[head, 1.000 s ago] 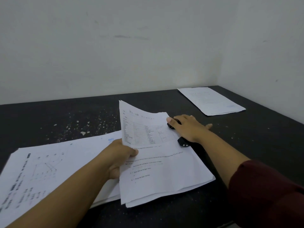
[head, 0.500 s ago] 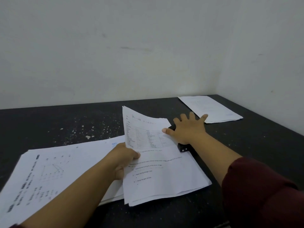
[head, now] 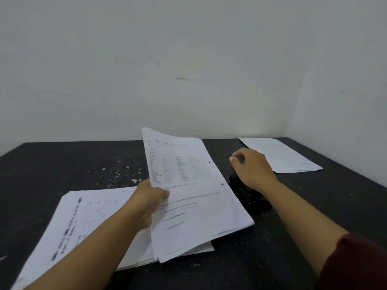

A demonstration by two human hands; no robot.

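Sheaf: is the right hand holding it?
No, only the left hand grips the sheaf; the right hand hangs above the hole punch.

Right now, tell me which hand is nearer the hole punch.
Right. The right hand hovers just over the hole punch; the left hand grips the sheets off to its left.
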